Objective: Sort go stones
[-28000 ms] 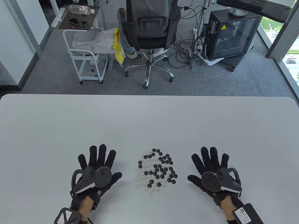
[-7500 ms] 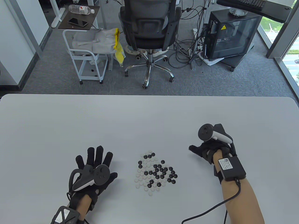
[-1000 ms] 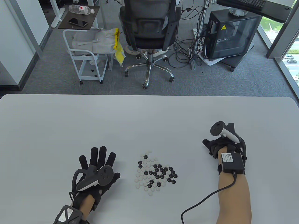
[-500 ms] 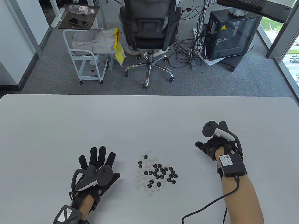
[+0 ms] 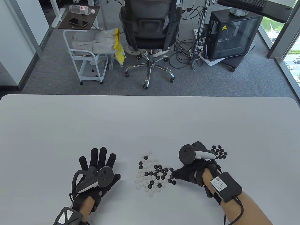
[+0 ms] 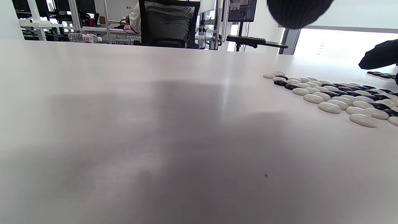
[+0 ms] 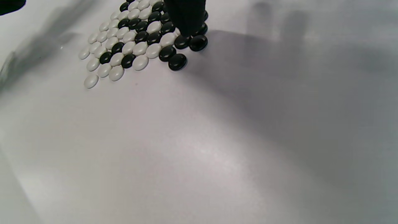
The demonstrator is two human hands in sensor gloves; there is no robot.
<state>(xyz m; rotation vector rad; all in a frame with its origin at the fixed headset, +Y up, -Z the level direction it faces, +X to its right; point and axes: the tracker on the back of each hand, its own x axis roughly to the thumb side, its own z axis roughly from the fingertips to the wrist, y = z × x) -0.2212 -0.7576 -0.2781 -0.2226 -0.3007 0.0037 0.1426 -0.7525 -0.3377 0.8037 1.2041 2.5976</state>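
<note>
Grey office carpet lies beyond the smooth pale-grey table [image 5: 150,121], with a black mesh swivel chair [image 5: 148,25], a white wire cart [image 5: 82,54] and a black computer case [image 5: 230,35] along the far side.

On the table sits the mixed cluster of glossy black and white Go stones [image 5: 154,173], and well to its right a small separate pile of black stones [image 5: 218,151], so the sorting looks partly done, black going right.

The black-gloved right hand [image 5: 192,173] reaches into the right edge of the mixed cluster, its fingertips down among the black stones there. The right wrist view shows one dark fingertip [image 7: 186,15] touching or just above those stones; whether it already pinches one I cannot tell.

The black-gloved left hand [image 5: 98,168] rests flat on the table left of the cluster, fingers spread wide and straight, holding nothing.

Judging from this, the step in hand is picking another black stone. The next move calls for a fine pinch on one slick, rounded stone without scattering its neighbours, then carrying it across to the black pile.
</note>
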